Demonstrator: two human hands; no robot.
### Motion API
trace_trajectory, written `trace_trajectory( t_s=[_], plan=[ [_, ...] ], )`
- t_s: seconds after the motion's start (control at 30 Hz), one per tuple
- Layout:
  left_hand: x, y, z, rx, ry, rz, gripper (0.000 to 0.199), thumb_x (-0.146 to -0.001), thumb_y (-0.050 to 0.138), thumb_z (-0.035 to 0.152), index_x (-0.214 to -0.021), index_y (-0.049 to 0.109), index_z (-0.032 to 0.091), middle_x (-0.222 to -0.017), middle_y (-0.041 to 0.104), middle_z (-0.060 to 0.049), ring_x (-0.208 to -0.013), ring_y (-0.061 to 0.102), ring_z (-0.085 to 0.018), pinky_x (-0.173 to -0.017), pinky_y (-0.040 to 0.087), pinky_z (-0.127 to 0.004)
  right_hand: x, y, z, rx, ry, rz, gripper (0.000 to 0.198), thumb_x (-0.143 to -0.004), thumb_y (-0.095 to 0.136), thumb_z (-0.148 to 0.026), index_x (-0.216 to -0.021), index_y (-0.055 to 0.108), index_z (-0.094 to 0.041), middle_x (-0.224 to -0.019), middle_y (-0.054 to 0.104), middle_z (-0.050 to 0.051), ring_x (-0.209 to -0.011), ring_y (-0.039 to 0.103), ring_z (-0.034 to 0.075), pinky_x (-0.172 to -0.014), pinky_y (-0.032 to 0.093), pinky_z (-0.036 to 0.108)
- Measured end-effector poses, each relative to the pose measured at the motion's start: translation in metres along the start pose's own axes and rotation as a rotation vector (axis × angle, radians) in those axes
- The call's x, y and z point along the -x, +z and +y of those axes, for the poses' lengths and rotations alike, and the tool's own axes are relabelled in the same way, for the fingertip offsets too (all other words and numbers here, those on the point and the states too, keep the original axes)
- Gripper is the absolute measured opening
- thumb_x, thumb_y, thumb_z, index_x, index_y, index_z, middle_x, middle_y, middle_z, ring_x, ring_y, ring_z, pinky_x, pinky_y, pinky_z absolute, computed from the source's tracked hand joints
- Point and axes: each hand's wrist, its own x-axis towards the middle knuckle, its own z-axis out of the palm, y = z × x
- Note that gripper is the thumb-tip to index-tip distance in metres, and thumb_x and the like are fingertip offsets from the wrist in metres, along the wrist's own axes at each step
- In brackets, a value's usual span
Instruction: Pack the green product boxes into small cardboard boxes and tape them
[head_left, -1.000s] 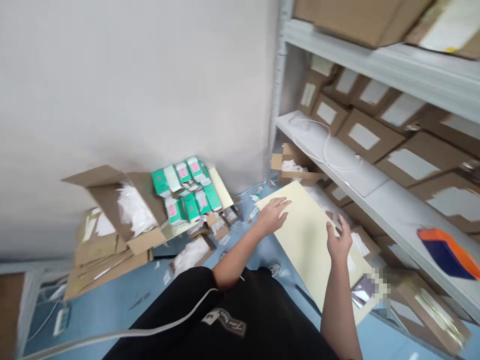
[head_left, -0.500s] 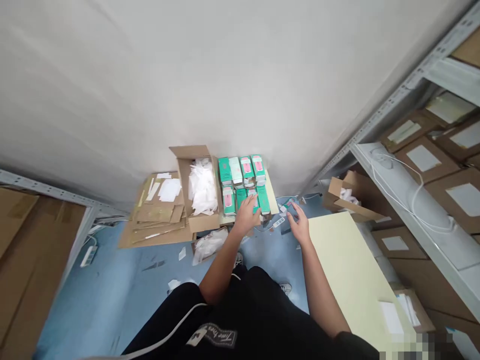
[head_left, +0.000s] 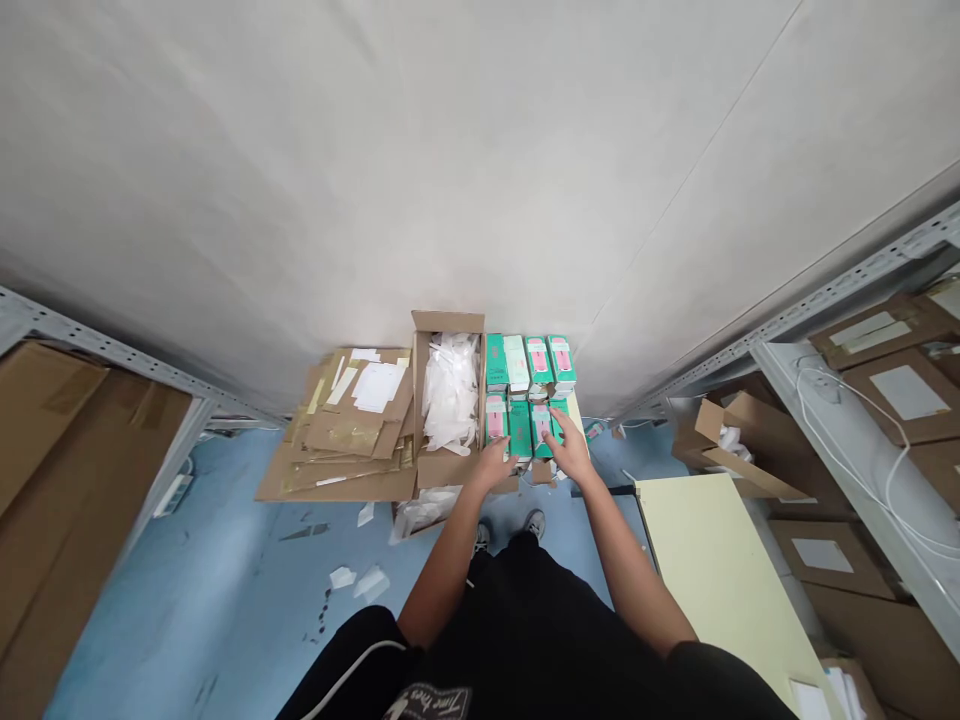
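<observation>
flattened cardboard [head_left: 341, 435] lies stacked between nine and ten o'clock from the left hand [head_left: 495, 468], with white paper pieces [head_left: 377, 385] on top. next along, at about eleven o'clock from that hand, an open carton [head_left: 446, 468] is heaped with white material [head_left: 450, 390]. the left hand itself has its fingers loosely bent and parted, at the near edge of the green boxes [head_left: 519, 430], which sit in two rows from its twelve to its two o'clock; one with a pink panel is right by the fingertips, though contact is hard to tell. the right hand [head_left: 571, 450] is over the near row's right end, thumb and fingers spread apart, the boxes from its nine to its twelve o'clock; whether it touches one is unclear. a cream tabletop [head_left: 720, 560] lies at its four o'clock, an opened brown box [head_left: 769, 445] at three.
</observation>
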Motion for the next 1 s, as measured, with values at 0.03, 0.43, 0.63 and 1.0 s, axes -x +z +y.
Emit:
trace_trajectory(
  t_s=[0.03,0.43,0.63,1.0],
  plan=[
    [-0.003,0.006,0.000,0.021,-0.002,-0.002,0.053,-0.091,0.064,0.026,-0.143,0.061,0.016,-0.153,0.057,-0.018,-0.146,0.051,-0.032,-0.123,0.038,-0.047,-0.002,-0.001,0.005,0.002,0.009,-0.005,0.056,-0.092,0.062,-0.036,-0.147,0.060,-0.028,-0.155,0.056,0.010,-0.146,0.050,0.031,-0.117,0.046,0.055],
    [-0.101,0.021,0.046,-0.029,0.060,0.059,0.062,-0.095,0.059,0.034,-0.153,0.051,0.014,-0.159,0.050,-0.018,-0.151,0.044,-0.031,-0.124,0.038,-0.048,-0.080,-0.036,0.091,-0.082,0.106,0.032,0.059,-0.090,0.063,-0.041,-0.147,0.059,-0.027,-0.155,0.056,0.011,-0.145,0.050,0.032,-0.114,0.048,0.057],
    [-0.192,0.036,0.103,-0.242,0.039,0.087,0.055,-0.098,0.057,0.035,-0.148,0.057,0.014,-0.159,0.050,-0.018,-0.156,0.034,-0.034,-0.127,0.031,-0.051,-0.128,-0.063,0.135,-0.127,0.186,0.024,0.062,-0.088,0.064,-0.041,-0.148,0.058,-0.026,-0.156,0.055,0.011,-0.144,0.051,0.033,-0.112,0.050,0.054],
    [-0.265,0.067,0.131,-0.414,-0.175,0.171,0.041,-0.098,0.059,0.043,-0.128,0.070,0.017,-0.173,0.026,-0.014,-0.162,0.004,-0.042,-0.124,0.030,-0.064,-0.178,-0.046,0.218,-0.421,0.472,0.008,0.062,-0.082,0.067,-0.049,-0.137,0.065,-0.021,-0.140,0.068,0.015,-0.125,0.067,0.030,-0.108,0.052,0.049]
  ],
)
